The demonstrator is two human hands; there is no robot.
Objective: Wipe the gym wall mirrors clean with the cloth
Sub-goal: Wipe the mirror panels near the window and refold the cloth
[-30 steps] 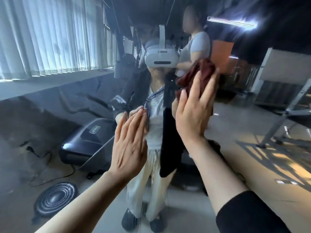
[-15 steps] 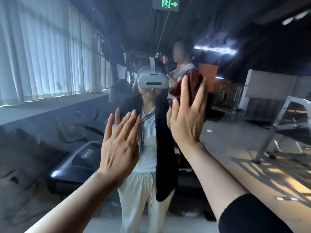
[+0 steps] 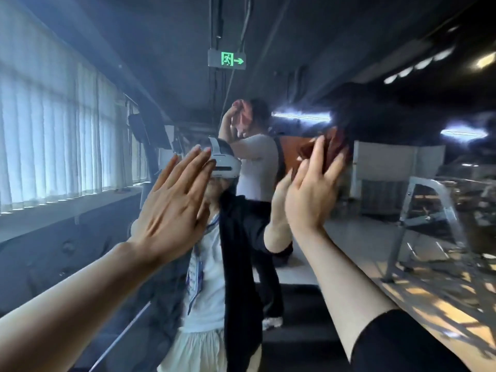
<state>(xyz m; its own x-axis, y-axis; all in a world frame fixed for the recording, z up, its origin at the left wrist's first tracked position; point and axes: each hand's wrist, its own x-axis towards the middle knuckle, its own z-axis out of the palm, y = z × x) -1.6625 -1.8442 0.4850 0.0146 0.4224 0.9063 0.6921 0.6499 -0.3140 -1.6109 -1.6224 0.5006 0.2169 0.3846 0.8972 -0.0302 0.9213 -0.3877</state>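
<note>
At upper centre I read only a green exit sign (image 3: pixel 226 59), a pictogram with an arrow. My left hand (image 3: pixel 171 200) lies flat with straight fingers on the mirror (image 3: pixel 80 237); my right hand (image 3: pixel 311 194) presses the dark red cloth (image 3: pixel 334 146) with straight fingers.

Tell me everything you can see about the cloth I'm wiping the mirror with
The cloth is dark red, soft and bunched, looking like thin fabric. Only part of it shows, above and between the fingers of the right hand, which presses it with straight, spread fingers against the mirror, up at about head height in the reflection. Its edges are motion-blurred, so any weave or dampness cannot be made out. The left hand does not touch it.
</note>
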